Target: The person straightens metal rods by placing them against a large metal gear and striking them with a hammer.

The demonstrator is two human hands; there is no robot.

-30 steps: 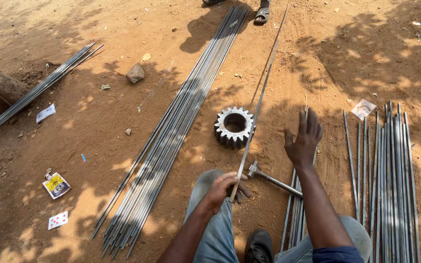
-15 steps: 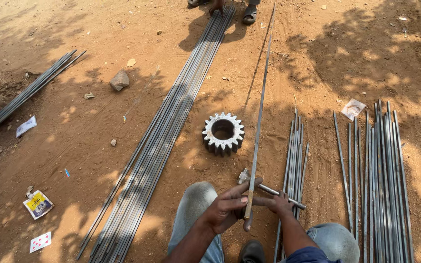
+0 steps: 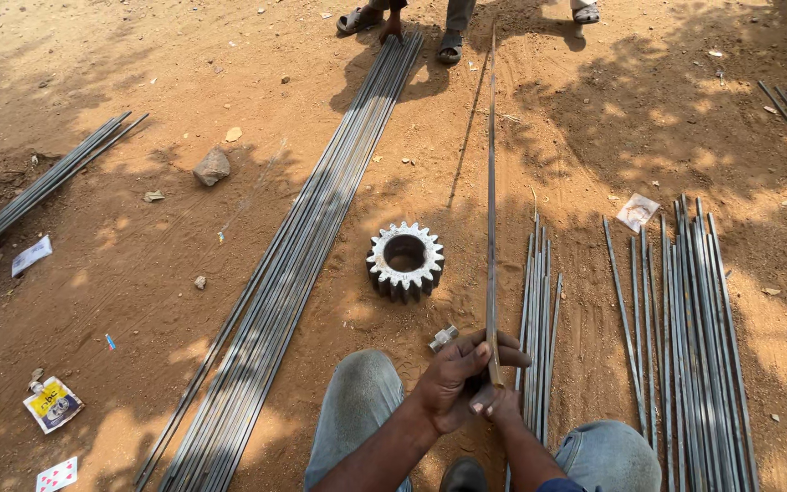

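Left hand: the left hand (image 3: 453, 383) comes in from the lower left, forearm angled up toward the middle, fingers curled tight around the near end of a long steel rod (image 3: 491, 210), thumb laid over the top.
Right hand: the right hand (image 3: 494, 405) sits just under and behind the left one, mostly covered by it; a few fingertips (image 3: 477, 407) poke out pressed against the rod's lower end, can't tell more of the grip than that.
Rod: thin, straight, pointing away from the person over the dirt, far end up near the sandalled feet (image 3: 453, 44) of someone standing at the top.
Knees: both knees in grey jeans (image 3: 357, 401) frame the hands, so the person's crouched low.
Gear: a toothed metal gear wheel (image 3: 404, 260) lies flat on the ground just left of the rod.
Other rods: short bundle (image 3: 539, 310) right beside the hands, a wider spread (image 3: 694, 310) further right, a long row (image 3: 293, 273) to the left.
Small bit: a metal bolt-like piece (image 3: 443, 338) near the left hand.
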